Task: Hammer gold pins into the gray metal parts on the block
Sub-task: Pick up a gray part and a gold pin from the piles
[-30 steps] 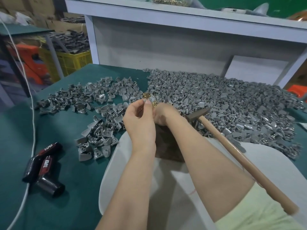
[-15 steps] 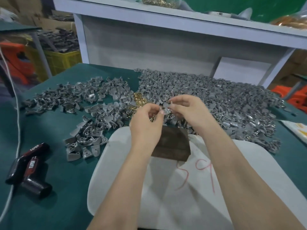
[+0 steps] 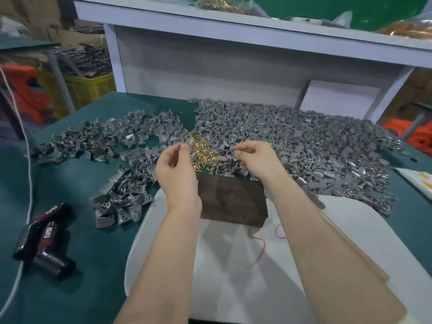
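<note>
Left hand: fingers pinch gray part beyond block. Right hand: fingers curled, contents unclear. Seat one of the gold pins squarely first.

Left hand and right hand are bare, forearms unsleeved, pale cloth at the right elbow.

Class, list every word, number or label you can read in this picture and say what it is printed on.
"TAPER": twice, in white, on the black and red tool lying left.
Red marks on the white board: scrawled, partly hidden, unreadable.
Printed sheet at the right edge: too blurred.
</note>
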`<state>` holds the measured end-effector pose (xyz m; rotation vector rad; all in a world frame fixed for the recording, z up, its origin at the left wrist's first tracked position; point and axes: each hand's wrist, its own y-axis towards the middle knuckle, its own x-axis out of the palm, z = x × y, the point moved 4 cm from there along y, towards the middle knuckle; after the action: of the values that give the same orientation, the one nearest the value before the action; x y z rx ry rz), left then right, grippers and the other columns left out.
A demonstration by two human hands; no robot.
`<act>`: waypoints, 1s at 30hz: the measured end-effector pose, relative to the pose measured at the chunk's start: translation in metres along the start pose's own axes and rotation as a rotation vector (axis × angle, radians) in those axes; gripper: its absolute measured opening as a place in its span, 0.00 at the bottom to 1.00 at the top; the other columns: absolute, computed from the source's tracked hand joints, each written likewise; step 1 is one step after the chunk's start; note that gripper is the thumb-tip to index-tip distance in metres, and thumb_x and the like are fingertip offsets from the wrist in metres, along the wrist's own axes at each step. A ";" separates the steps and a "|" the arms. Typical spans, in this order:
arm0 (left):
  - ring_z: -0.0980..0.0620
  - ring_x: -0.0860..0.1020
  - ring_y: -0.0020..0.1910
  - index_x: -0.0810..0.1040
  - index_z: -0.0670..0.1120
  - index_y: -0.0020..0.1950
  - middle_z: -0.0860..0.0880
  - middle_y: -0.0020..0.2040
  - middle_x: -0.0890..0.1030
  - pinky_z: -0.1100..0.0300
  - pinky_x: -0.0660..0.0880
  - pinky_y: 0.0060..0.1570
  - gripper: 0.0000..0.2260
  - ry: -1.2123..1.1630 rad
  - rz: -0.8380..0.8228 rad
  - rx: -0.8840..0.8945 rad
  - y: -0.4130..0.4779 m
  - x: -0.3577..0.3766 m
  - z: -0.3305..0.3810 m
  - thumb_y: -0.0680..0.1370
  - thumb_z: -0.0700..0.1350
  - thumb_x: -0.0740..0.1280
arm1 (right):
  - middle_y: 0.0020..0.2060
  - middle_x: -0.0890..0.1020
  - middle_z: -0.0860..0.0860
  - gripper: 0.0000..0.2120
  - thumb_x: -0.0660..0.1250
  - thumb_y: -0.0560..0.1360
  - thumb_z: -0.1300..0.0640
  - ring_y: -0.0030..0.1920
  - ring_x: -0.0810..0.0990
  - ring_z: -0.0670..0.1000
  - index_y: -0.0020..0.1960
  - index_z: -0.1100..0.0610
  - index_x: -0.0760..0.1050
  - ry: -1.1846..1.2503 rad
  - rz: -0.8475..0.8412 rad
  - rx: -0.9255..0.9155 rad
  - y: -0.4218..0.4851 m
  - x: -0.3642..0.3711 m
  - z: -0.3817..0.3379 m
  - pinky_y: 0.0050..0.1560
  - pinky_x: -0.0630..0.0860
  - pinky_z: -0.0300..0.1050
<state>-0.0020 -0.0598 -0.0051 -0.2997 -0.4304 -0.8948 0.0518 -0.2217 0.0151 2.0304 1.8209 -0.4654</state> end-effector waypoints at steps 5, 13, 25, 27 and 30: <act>0.62 0.77 0.41 0.77 0.50 0.43 0.55 0.41 0.79 0.78 0.71 0.37 0.07 -0.071 0.025 -0.023 -0.001 0.001 0.001 0.78 0.40 0.66 | 0.37 0.80 0.54 0.10 0.61 0.78 0.67 0.36 0.79 0.47 0.58 0.65 0.75 0.144 -0.125 0.005 0.007 0.020 -0.004 0.41 0.78 0.37; 0.62 0.76 0.38 0.77 0.49 0.44 0.56 0.40 0.78 0.77 0.70 0.34 0.05 -0.075 0.033 -0.029 -0.002 0.001 0.000 0.78 0.40 0.66 | 0.38 0.80 0.53 0.08 0.61 0.77 0.69 0.37 0.79 0.47 0.51 0.60 0.76 0.106 -0.175 -0.001 0.012 0.028 -0.004 0.39 0.78 0.34; 0.62 0.76 0.39 0.77 0.48 0.45 0.55 0.41 0.79 0.77 0.71 0.37 0.04 -0.078 0.062 -0.017 -0.001 0.000 0.001 0.78 0.41 0.66 | 0.36 0.79 0.51 0.05 0.65 0.76 0.67 0.34 0.77 0.45 0.45 0.59 0.78 0.006 -0.177 -0.027 0.013 0.031 -0.007 0.34 0.76 0.33; 0.62 0.76 0.40 0.77 0.49 0.44 0.55 0.41 0.78 0.75 0.71 0.39 0.04 -0.078 0.063 -0.012 -0.001 -0.001 0.001 0.78 0.41 0.66 | 0.37 0.80 0.50 0.06 0.64 0.76 0.66 0.36 0.78 0.45 0.48 0.59 0.79 -0.012 -0.225 -0.068 0.010 0.030 -0.013 0.36 0.77 0.32; 0.60 0.75 0.39 0.76 0.50 0.43 0.54 0.40 0.78 0.72 0.71 0.41 0.06 -0.090 0.077 0.001 -0.001 -0.002 0.002 0.78 0.41 0.66 | 0.39 0.82 0.50 0.06 0.66 0.75 0.65 0.37 0.79 0.46 0.46 0.55 0.78 -0.025 -0.278 -0.126 0.002 0.031 -0.025 0.40 0.78 0.35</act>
<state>-0.0041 -0.0580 -0.0038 -0.3537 -0.4990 -0.8078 0.0575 -0.1826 0.0222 1.6896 2.0722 -0.4366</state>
